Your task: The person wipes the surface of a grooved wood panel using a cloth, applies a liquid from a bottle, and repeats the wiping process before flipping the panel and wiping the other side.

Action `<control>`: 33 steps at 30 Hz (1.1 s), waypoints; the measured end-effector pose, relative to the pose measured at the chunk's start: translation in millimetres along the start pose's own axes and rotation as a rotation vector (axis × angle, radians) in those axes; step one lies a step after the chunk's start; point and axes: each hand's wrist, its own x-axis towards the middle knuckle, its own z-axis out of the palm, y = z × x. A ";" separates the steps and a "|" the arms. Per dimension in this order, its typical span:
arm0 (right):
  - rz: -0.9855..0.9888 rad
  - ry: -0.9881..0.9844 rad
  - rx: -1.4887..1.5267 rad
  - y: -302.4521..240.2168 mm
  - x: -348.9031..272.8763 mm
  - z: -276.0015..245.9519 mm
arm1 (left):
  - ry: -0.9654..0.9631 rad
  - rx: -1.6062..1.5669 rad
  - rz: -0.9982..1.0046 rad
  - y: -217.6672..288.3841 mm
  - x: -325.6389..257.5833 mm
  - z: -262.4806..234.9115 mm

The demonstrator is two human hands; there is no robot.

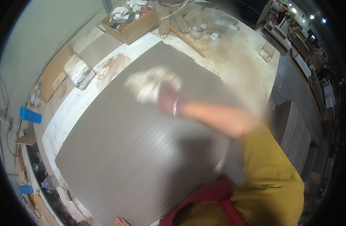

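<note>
A large grey-brown panel with fine parallel grooves (116,150) lies flat on the work table. Over its far part is my right hand (167,98), in a dark red glove and smeared by motion. It is closed on a whitish cloth (144,83), which lies against or just above the panel; I cannot tell which. My bare left hand (122,221) shows only its fingers, at the near edge of the picture. They lie stretched out on the panel's near edge, holding nothing visible; the rest of that hand is cut off.
Past the panel stand a cardboard box of rags (131,30), a small cup (196,32) and a wooden stick (184,39). A wrapped white block (78,71) and a blue cup (30,114) are at the left. Stacked panels (291,132) stand on the right.
</note>
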 end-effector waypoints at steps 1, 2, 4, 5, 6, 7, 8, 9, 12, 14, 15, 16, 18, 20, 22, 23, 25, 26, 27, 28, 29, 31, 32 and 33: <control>0.054 -0.070 -0.509 16.5 -22.4 46.1 | 0.015 -0.015 0.022 -3.3 -3.4 2.5; 0.091 -0.081 -0.782 11.8 -23.8 67.0 | 0.020 -0.011 0.011 -4.4 -6.2 5.7; -0.173 -0.192 -1.539 -11.6 -21.8 64.3 | -0.035 0.005 -0.008 -8.1 -11.0 5.9; -0.541 -0.142 -2.008 -22.4 -15.2 41.0 | -0.040 0.020 -0.020 -5.6 -13.5 1.7; 0.205 0.176 -1.337 -55.1 9.8 1.0 | -0.049 0.018 -0.008 -2.8 -8.1 -2.8; 0.355 0.261 -2.134 -99.8 29.2 -5.9 | -0.054 0.008 -0.019 1.5 -5.7 -4.2; 0.399 0.297 -2.354 -132.3 31.7 -38.2 | -0.050 0.010 0.006 2.3 -0.2 -5.6; 0.295 0.170 -2.528 -123.9 24.5 -56.8 | -0.060 0.021 0.002 4.2 3.5 -6.4; 0.060 -0.108 -2.564 -102.0 15.8 -46.6 | -0.047 0.004 -0.015 6.3 -0.8 -2.6; -0.151 -0.319 -2.240 -68.6 0.3 -2.2 | -0.022 -0.006 -0.050 5.2 -5.6 1.5; -0.237 -0.421 -2.056 -50.0 -8.0 18.3 | -0.076 0.008 -0.085 4.1 -7.2 5.6; -0.312 -0.514 -1.845 -29.6 -14.6 33.3 | -0.136 0.033 -0.133 7.8 -10.8 -1.8; -0.201 -0.080 -2.031 -59.4 5.6 -24.7 | -0.114 0.048 -0.091 -2.2 -8.3 5.9; 0.253 0.414 -2.251 -102.2 23.9 -72.7 | 0.021 -0.003 0.006 -12.7 -11.9 25.6; 0.341 0.466 -2.608 -81.3 34.3 -25.0 | 0.040 0.052 0.025 -11.9 -10.1 23.3; 0.290 0.215 -2.556 -61.4 30.9 -17.5 | 0.054 0.058 0.032 -9.4 -10.0 21.9; 0.292 -0.088 -2.023 -15.6 22.1 83.4 | 0.053 0.052 -0.011 -8.5 -14.9 17.2; 0.344 -0.198 -1.750 4.5 15.6 135.1 | 0.065 0.033 0.007 -6.8 -15.6 17.9; 0.187 -0.298 -1.702 36.5 -4.4 171.2 | 0.066 0.032 -0.032 -8.4 -17.9 20.0; 0.030 -0.388 -1.663 63.3 -24.7 207.7 | 0.066 0.041 -0.010 -12.1 -18.2 21.6; -0.143 -0.580 -1.687 98.5 -44.5 222.1 | 0.073 0.053 0.022 -13.9 -16.0 20.6; -0.507 -0.782 -1.614 154.2 -72.6 246.2 | 0.049 0.037 0.028 -13.2 -7.0 13.0; -0.520 -0.804 -1.594 145.3 -67.3 255.8 | 0.010 0.018 0.022 -16.3 -11.3 11.0; -0.253 -0.802 -1.615 123.5 -55.7 255.1 | 0.016 0.016 -0.003 -25.0 -22.7 6.9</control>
